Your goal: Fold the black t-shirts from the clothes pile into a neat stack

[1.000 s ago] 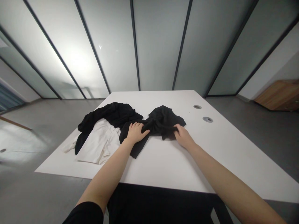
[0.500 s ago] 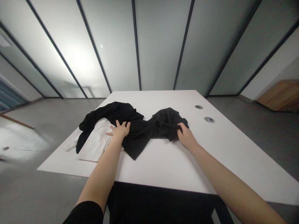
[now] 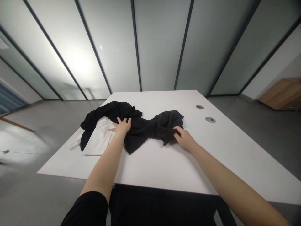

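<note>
One dark grey garment point(image 3: 154, 128), soft and wrinkled, narrowed at its middle, lies across a smooth white tabletop point(image 3: 169, 169), its right end pinched by the right hand point(image 3: 183, 135). One left hand point(image 3: 121, 126), fingers spread, rests palm-down at its left end, over a creased white garment point(image 3: 97, 136) beside a rumpled black garment point(image 3: 113, 110).

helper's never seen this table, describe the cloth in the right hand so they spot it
On the white table, look between the left hand and the right hand. There lies the crumpled dark cloth. Unlike the black cloth and white cloth farther left, it alone reaches the right hand.
</note>
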The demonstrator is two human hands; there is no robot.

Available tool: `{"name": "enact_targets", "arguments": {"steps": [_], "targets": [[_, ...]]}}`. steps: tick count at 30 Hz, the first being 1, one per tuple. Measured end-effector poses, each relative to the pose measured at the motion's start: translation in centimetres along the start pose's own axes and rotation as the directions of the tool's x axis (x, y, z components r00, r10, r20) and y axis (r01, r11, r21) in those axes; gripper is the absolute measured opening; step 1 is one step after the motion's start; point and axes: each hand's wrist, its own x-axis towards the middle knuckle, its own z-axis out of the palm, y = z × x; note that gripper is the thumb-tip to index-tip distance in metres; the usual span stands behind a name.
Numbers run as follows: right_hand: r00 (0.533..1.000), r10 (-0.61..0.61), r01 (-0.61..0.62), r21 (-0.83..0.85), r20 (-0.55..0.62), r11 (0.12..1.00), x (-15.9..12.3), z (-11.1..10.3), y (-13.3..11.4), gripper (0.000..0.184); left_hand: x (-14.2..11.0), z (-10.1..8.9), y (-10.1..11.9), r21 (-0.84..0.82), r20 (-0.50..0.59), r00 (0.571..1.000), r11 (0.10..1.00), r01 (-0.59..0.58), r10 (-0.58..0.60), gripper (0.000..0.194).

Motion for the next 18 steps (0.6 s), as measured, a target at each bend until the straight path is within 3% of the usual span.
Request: {"name": "enact_targets", "arguments": {"steps": [5,9,14,18], "targets": [[0.997,-0.027,0.029,-0.023,0.072,0.999,-0.1,0.0,0.2,0.013,0.6,0.3,0.1,0.001,-0.035,0.999,1.000,-0.022,0.022,0.077],[0.994,-0.047,0.052,-0.052,0.095,0.997,-0.2,0.2,1.2,0.027,0.5,0.5,-0.2,-0.007,-0.069,0.996,0.998,-0.064,0.063,0.074],[0.997,-0.046,0.056,-0.164,0.060,0.985,-0.1,0.8,4.0,0.046,0.0,0.9,-1.1,0.014,-0.084,0.991,0.994,-0.108,0.109,0.071],[1.000,-0.006,0.010,-0.286,0.017,0.958,0.1,1.7,6.3,0.049,-0.8,0.7,-1.4,0.046,-0.034,0.992,0.992,-0.116,0.118,0.070]]}}
